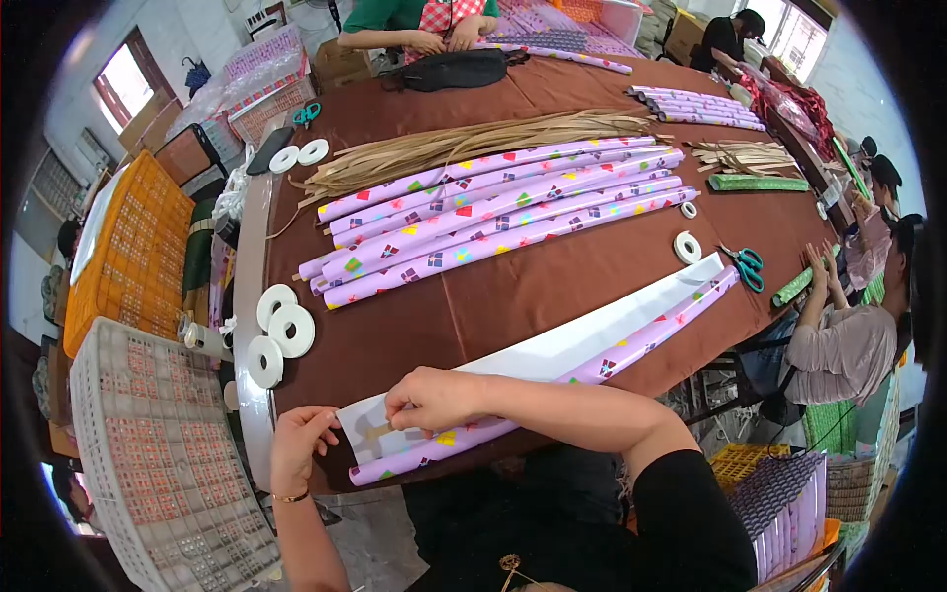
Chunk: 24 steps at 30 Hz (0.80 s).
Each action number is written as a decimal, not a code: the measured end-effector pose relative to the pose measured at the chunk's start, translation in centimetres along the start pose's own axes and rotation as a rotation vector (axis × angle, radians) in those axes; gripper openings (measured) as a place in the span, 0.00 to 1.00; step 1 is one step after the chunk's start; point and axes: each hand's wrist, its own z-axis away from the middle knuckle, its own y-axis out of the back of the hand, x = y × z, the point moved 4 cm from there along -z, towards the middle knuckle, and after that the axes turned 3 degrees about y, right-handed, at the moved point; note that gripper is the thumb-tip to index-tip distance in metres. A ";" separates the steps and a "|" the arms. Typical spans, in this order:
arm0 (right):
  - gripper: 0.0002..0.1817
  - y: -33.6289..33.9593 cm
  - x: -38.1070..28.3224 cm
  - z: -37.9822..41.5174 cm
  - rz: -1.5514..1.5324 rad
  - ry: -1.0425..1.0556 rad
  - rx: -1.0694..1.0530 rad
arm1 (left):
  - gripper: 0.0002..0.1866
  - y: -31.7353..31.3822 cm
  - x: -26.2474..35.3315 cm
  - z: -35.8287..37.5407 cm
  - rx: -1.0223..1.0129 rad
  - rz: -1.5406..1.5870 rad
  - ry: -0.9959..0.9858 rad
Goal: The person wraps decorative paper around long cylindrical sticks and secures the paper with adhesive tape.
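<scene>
A partly rolled sheet of purple patterned paper (631, 347) lies along the near table edge, its white inner side (552, 347) facing up. My left hand (304, 439) pinches the sheet's left corner between thumb and fingers. Over the white side, my right hand (434, 400) has its fingers closed at a short tan strip (377, 431) near the left end. Several finished-looking purple rolls (493, 212) lie side by side beyond, with long tan strips (473, 143) behind them. White tape rolls (291, 331) rest at the left table edge.
Teal-handled scissors (747, 268) and a white tape roll (688, 248) lie to the right. Crates (168, 464) stand left of the table. Across it, a person in green (395, 25) works by a black pouch (454, 71). Another person (848, 345) handles a green roll (792, 288) at right.
</scene>
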 end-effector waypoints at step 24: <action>0.09 -0.6 1.4 -0.6 -0.069 -0.115 -0.016 | 0.12 0.5 -0.2 -0.3 -0.085 0.032 0.009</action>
